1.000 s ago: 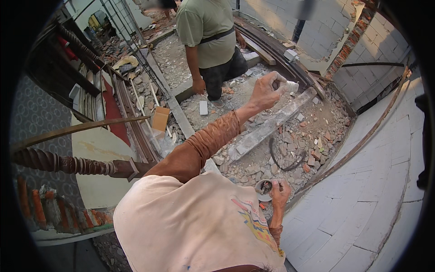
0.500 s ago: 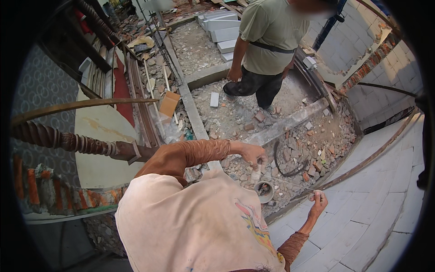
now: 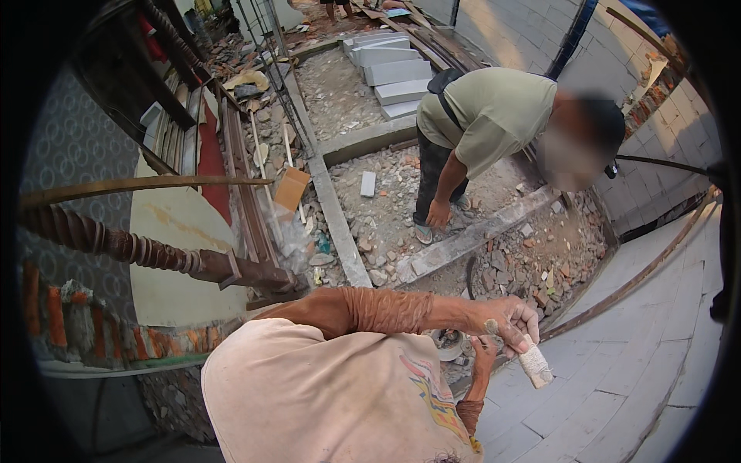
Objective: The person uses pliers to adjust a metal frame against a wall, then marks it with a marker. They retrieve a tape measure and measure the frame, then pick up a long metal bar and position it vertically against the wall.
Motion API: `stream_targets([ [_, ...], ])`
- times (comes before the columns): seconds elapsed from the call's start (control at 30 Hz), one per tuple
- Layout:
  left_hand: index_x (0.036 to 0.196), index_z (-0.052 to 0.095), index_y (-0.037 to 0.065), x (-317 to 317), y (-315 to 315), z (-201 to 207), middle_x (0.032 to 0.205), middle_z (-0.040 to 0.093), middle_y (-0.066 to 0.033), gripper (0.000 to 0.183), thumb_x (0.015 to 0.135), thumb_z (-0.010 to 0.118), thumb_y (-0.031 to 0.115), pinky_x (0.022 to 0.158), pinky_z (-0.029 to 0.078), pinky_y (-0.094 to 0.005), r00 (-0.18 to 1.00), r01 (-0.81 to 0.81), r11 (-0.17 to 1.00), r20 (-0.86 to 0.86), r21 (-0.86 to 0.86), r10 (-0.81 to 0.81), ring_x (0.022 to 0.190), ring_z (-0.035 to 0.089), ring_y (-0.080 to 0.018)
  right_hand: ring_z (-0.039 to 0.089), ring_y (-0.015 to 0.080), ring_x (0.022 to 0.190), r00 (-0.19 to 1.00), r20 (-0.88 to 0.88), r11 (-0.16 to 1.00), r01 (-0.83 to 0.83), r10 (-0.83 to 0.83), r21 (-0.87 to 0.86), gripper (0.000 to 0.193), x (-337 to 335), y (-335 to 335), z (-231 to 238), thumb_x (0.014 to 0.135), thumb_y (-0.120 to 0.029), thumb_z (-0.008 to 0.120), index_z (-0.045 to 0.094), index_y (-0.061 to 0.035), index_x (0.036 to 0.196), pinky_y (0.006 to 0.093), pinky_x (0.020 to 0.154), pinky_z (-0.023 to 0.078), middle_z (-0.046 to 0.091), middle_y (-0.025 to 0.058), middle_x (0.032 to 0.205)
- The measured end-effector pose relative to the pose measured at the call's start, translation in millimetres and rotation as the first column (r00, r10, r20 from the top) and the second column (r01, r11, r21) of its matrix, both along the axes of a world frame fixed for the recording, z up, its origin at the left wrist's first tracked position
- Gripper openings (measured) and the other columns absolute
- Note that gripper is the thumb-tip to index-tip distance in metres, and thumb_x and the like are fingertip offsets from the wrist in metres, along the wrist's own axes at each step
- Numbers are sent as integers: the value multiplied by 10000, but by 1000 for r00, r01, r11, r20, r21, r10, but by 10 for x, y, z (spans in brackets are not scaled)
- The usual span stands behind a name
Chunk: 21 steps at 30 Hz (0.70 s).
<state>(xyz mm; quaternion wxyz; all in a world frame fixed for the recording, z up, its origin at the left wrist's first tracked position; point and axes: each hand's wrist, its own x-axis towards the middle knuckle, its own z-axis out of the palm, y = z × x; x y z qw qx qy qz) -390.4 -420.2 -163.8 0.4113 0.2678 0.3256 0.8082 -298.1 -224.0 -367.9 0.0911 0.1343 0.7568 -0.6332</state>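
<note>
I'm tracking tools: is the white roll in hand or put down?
In hand: the left hand grips the white roll by its top.

Sunlight patches the back wall, while fisheye edges bend

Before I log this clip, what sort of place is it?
Probably a building site, perhaps a house under renovation: the stacked pale blocks, broken-brick rubble and low concrete beams suggest so.

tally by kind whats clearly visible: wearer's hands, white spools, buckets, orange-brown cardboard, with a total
Hands: 2 (left hand, right hand)
White spool: 1
Bucket, partly hidden: 1
Cardboard: 1
Total: 5
</note>
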Motion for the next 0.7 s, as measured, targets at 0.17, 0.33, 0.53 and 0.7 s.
stream_targets([
  [0.17, 1024, 610, -38, -45, -28, 259, 903, 672, -113, 306, 819, 791, 101, 586, 556, -240, 988, -137, 989, -58, 55, 141, 694, 661, -119, 609, 148, 857, 988, -116, 989, -108, 97, -99, 162, -103, -546, -101, 849, -85, 596, 684, 43, 896, 282, 782, 476, 683, 103, 931],
  [0.33, 1013, 602, -33, -765, -477, 23, 894, 672, -105, 254, 854, 754, 94, 653, 585, -257, 696, -709, 705, -135, 25, 705, 709, 658, -117, 596, 156, 718, 978, -147, 923, -191, 149, -335, 172, 87, -653, 4, 893, -129, 562, 591, 6, 791, 298, 708, 490, 620, 69, 749],
  [0.53, 927, 657, 12, -1138, -1227, -832, 803, 670, -102, 164, 816, 713, 117, 669, 519, -342, 325, -940, 105, -762, -324, 560, 720, 652, -192, 476, 74, 561, 988, -40, 989, -151, 151, 10, 172, 453, -394, 1161, 921, -203, 598, 625, -46, 859, 232, 510, 387, 519, -13, 646],
  [0.7, 955, 673, 36, -627, -1037, -1533, 799, 657, -112, 216, 785, 729, 157, 689, 503, -353, 493, -781, 443, -870, -439, 8, 709, 625, -253, 466, 191, 616, 927, -338, 899, 1, 164, 439, 169, 335, 96, 1898, 881, -118, 636, 620, 42, 829, 327, 590, 381, 501, 105, 675],
])
